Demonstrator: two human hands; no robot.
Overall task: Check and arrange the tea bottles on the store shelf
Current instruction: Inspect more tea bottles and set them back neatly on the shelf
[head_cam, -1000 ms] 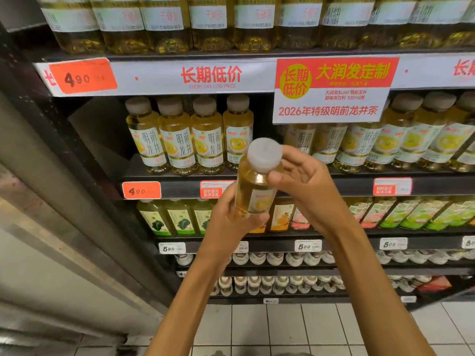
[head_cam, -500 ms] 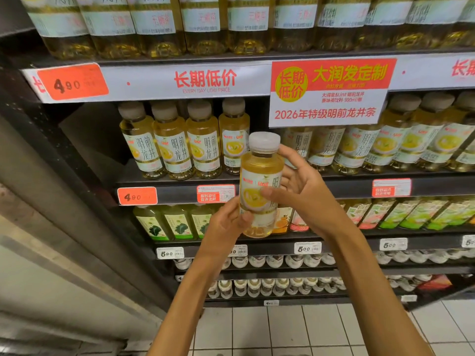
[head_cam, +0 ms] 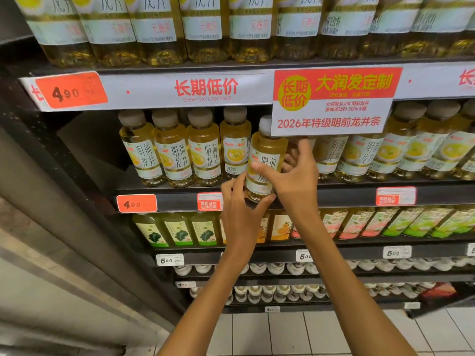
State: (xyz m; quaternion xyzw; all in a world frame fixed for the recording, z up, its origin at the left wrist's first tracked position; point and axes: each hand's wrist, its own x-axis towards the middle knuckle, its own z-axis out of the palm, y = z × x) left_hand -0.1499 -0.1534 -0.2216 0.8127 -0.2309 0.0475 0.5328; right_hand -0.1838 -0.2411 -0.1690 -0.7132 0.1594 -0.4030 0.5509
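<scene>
A yellow tea bottle (head_cam: 266, 155) with a white cap and white label stands upright at the front edge of the second shelf (head_cam: 334, 195), just right of a row of like bottles (head_cam: 203, 150). My left hand (head_cam: 241, 201) grips its base from below. My right hand (head_cam: 295, 176) holds its label side, thumb across the front and fingers behind. Its cap sits partly behind the hanging red-and-white price sign (head_cam: 334, 101). More of the same bottles (head_cam: 411, 150) stand to the right.
Larger tea bottles (head_cam: 205, 29) fill the top shelf. Green, orange and pink drink bottles (head_cam: 180, 229) line the third shelf, with rows of white-capped bottles (head_cam: 270, 291) lower down. A dark upright frame (head_cam: 64, 163) bounds the shelving on the left. White floor tiles (head_cam: 282, 335) lie below.
Both hands have carried the bottle up and forward from in front of the shelf to the gap in the second-shelf row. It went from tilted, cap toward me, to upright.
</scene>
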